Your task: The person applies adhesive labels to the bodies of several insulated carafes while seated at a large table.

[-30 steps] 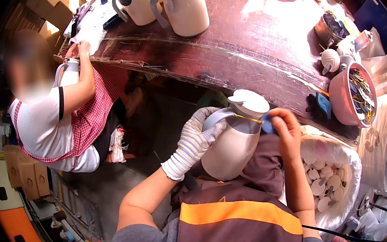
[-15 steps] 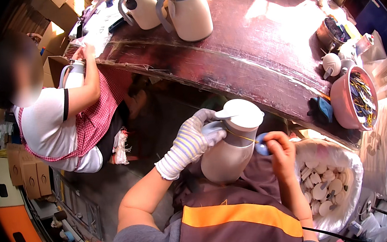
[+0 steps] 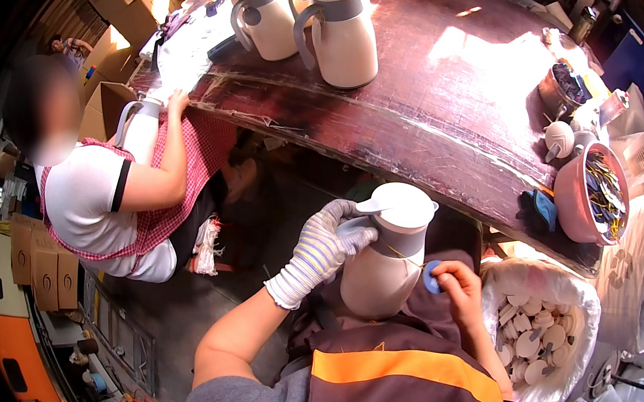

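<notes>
My left hand (image 3: 318, 246), in a striped knit glove, grips the handle of a white jug (image 3: 380, 282) with a grey collar and white lid, resting at my lap over a brown apron with an orange band. My bare right hand (image 3: 458, 285) pinches a small round blue tag (image 3: 431, 276) beside the jug. A thin yellow cord (image 3: 401, 257) runs from the jug's neck toward the tag. Several similar jugs (image 3: 343, 42) stand on the dark red table (image 3: 450, 129) ahead.
A co-worker (image 3: 80, 198) sits at left holding another jug; others work farther back. At right are a pink bucket of cords (image 3: 572, 210), a metal pot (image 3: 557, 88) and a plastic-lined container of white lids (image 3: 567, 364). Cardboard boxes (image 3: 45, 267) stack at left.
My right hand and the blue tag have moved down, away from the lid. The held jug sits somewhat lower in view, as does the whole table.
</notes>
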`<action>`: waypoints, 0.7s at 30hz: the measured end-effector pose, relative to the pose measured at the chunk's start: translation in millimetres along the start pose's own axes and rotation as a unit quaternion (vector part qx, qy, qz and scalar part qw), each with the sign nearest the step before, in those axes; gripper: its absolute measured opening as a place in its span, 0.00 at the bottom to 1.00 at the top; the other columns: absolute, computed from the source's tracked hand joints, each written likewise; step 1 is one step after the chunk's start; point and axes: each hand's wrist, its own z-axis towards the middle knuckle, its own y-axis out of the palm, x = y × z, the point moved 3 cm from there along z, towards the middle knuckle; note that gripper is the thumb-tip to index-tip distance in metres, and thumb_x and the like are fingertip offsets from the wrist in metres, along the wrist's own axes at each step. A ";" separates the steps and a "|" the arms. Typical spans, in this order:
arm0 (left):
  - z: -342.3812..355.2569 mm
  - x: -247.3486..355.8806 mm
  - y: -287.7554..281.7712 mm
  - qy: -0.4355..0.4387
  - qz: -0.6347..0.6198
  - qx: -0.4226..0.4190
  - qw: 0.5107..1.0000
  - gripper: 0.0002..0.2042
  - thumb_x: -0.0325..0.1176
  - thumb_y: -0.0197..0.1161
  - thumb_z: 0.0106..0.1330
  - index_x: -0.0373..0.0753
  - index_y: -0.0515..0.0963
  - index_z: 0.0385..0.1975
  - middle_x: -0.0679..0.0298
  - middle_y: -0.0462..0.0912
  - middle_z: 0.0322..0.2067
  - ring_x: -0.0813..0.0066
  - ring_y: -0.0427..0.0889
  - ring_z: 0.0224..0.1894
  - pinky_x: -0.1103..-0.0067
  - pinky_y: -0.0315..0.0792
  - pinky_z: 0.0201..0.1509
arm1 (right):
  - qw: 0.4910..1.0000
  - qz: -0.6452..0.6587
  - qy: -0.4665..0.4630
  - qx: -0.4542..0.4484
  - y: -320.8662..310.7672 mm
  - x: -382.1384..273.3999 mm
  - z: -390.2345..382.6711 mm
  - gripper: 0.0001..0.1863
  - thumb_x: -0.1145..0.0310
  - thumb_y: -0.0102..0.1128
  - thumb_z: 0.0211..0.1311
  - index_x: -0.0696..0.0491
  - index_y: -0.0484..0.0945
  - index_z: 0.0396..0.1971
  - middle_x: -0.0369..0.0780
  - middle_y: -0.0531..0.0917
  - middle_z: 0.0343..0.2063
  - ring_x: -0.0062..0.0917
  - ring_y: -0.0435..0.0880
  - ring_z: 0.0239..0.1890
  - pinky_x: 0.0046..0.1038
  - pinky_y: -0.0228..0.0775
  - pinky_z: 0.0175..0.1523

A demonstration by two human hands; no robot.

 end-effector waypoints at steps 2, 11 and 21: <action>-1.0 -1.6 0.5 0.031 0.028 -0.001 0.999 0.18 0.20 0.69 0.53 0.34 0.72 0.42 0.62 0.81 0.36 0.80 0.79 0.37 0.83 0.74 0.42 | 1.000 0.007 -0.004 0.004 -4.3 -2.0 0.4 0.08 0.74 0.52 0.65 0.60 0.77 0.40 0.34 0.80 0.34 0.13 0.74 0.34 0.16 0.66 0.41; -4.8 96.0 -53.5 0.236 -0.091 0.108 0.962 0.23 0.29 0.71 0.56 0.31 0.72 0.51 0.63 0.79 0.42 0.75 0.78 0.44 0.76 0.74 0.53 | 0.999 0.006 0.008 0.050 -26.0 7.9 6.3 0.14 0.70 0.56 0.65 0.58 0.75 0.49 0.33 0.78 0.31 0.14 0.74 0.33 0.18 0.67 0.41; 143.2 139.1 -183.3 0.441 0.091 0.401 0.798 0.19 0.28 0.72 0.52 0.30 0.75 0.44 0.60 0.82 0.39 0.76 0.79 0.38 0.78 0.74 0.47 | 0.989 -0.062 0.085 0.107 -51.3 45.7 -5.0 0.11 0.71 0.55 0.65 0.58 0.77 0.45 0.33 0.80 0.37 0.15 0.77 0.38 0.19 0.70 0.45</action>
